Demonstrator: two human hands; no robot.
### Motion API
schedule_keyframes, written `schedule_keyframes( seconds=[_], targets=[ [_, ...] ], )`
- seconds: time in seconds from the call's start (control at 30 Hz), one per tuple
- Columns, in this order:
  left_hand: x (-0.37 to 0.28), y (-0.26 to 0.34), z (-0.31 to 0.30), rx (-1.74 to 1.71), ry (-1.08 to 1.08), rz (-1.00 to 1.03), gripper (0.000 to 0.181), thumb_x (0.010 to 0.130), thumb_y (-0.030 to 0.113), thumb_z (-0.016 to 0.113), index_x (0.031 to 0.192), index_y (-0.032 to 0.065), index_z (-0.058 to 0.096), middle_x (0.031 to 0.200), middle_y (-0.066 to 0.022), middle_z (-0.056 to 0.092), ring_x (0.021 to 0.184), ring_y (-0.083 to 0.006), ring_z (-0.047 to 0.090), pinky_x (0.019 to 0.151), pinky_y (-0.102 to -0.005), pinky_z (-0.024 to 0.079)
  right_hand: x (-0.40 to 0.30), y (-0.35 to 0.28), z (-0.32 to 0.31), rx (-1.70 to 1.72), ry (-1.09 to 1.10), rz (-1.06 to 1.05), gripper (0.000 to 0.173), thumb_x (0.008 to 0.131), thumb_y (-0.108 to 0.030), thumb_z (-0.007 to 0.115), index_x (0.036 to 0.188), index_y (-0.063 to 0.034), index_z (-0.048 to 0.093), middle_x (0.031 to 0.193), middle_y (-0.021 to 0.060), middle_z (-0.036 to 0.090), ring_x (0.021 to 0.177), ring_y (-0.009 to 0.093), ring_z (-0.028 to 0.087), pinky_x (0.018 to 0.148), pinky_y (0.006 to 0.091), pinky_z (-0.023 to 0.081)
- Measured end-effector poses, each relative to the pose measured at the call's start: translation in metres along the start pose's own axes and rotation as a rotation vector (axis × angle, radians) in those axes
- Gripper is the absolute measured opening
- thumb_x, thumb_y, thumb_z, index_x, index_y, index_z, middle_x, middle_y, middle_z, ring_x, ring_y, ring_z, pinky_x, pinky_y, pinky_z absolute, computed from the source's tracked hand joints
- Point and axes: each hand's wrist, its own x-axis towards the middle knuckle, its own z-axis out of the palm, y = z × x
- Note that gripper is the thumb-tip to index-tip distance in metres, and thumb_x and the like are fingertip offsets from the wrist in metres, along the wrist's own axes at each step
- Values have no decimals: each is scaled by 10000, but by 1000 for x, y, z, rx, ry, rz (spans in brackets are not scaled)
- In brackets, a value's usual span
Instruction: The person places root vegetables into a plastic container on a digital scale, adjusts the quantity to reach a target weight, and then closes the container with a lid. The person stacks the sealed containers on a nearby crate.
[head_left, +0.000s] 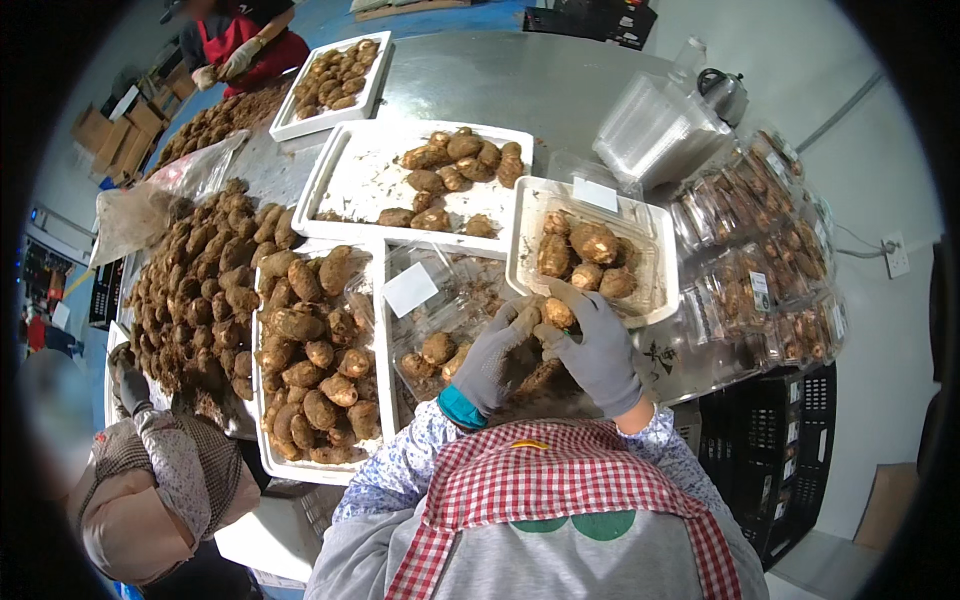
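My left hand (491, 356), in a grey glove with a teal cuff, and my gloved right hand (598, 352) meet in front of my chest. Both have their fingers on one brown taro corm (558, 313), its pale cut end facing up. Just beyond them, a white tray (666, 296) bears a clear plastic container with several taro corms (594, 241). An open clear clamshell with a white label (410, 289) lies left of my hands, with a few corms (438, 348) at its near end. Farther left stands a white foam tray (379, 315) heaped with corms.
Another foam tray (319, 191) holds scattered corms behind. A large corm pile (195, 300) lies left, near a co-worker's gloved hand (133, 386). A second co-worker (240, 52) stands far left. Packed clamshells (757, 262), empty stacked ones (660, 131) and black crates (765, 450) are at right.
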Motion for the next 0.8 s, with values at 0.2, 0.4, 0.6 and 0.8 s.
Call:
schedule_keyframes(
  seconds=[0.2,0.4,0.6,0.8],
  targets=[
    [-2,-9,5,442,19,200,663,836,278,738,1335,3,401,1210,-79,556,1083,-161,550,920,-291,455,-10,11,-2,46,145,-66,322,888,-172,604,1158,3,601,778,174,609,673,321,608,598,376,495],
    [-1,-10,23,917,171,396,592,761,270,801,1206,10,511,1132,-115,603,1057,-176,573,893,-311,465,-26,25,6,574,166,563,247,927,-56,462,1074,94,592,632,46,514,552,97,442,494,269,383],
    [1,-10,24,1019,201,344,552,757,273,801,1152,-8,536,1031,-121,639,967,-183,611,846,-315,489,-20,20,-5,575,62,553,247,944,-23,467,1149,44,589,774,8,547,646,55,472,541,207,394],
    [-2,-6,28,1168,212,306,571,762,234,802,1195,-16,526,1031,-107,637,986,-150,595,865,-300,481,-26,31,-13,562,111,524,278,957,-59,492,1224,-3,549,932,71,630,819,131,620,700,253,489]
  ],
)
